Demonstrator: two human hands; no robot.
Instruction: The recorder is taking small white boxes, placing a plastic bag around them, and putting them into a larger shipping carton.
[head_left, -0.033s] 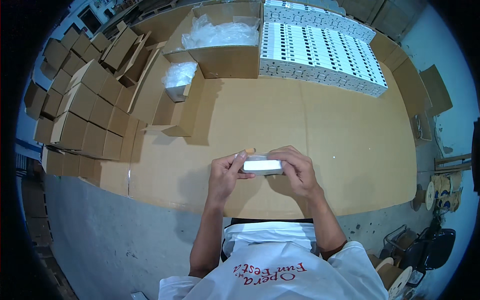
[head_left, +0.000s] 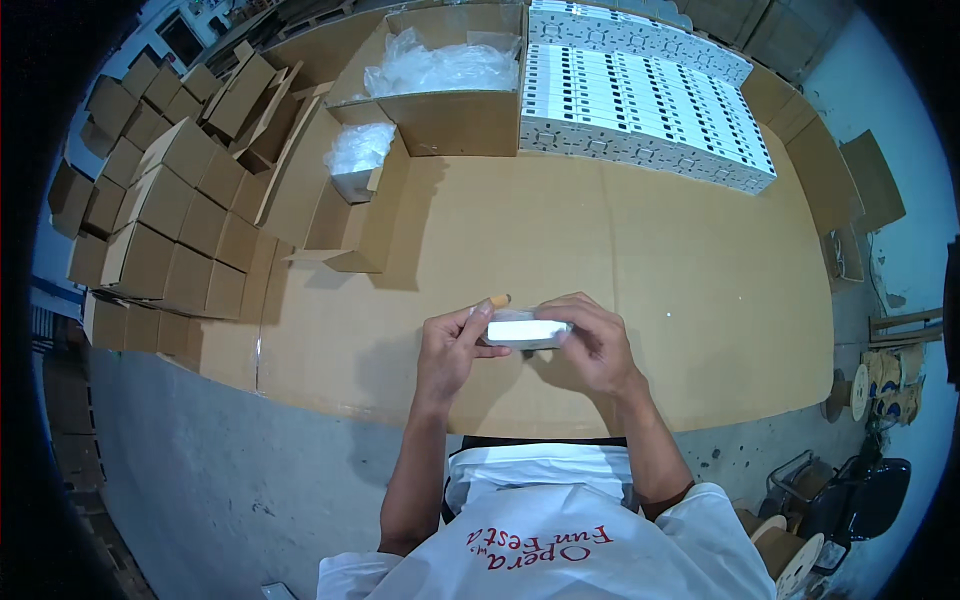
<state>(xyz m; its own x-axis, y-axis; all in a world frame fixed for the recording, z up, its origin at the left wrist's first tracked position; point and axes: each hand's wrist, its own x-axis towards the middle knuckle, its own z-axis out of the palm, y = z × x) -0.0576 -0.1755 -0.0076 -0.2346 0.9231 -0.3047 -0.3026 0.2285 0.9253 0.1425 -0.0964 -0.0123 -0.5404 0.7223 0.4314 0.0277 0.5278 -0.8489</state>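
A small white box (head_left: 522, 334) is held level between both my hands above the near middle of the table. My left hand (head_left: 447, 348) is closed on its left end, thumb on top and a finger beneath. An orange cover (head_left: 500, 300) shows at one fingertip of that hand. My right hand (head_left: 600, 345) is closed at the box's right end, fingers over the top, its thumb slightly smeared by motion. Something clear and filmy lies along the box's top; I cannot tell what. The box's underside is hidden.
An open carton (head_left: 352, 240) with plastic-wrapped pieces (head_left: 360, 150) stands at the left. Behind it a larger carton (head_left: 455, 125) holds clear plastic bags (head_left: 440, 72). White boxes (head_left: 640, 105) are stacked at the back right; brown boxes (head_left: 175, 225) are piled far left on the cardboard-covered table (head_left: 700, 300).
My right thumb and fingertips have shifted slightly at the box's right end, baring more of its corner. My left hand has stayed in place.
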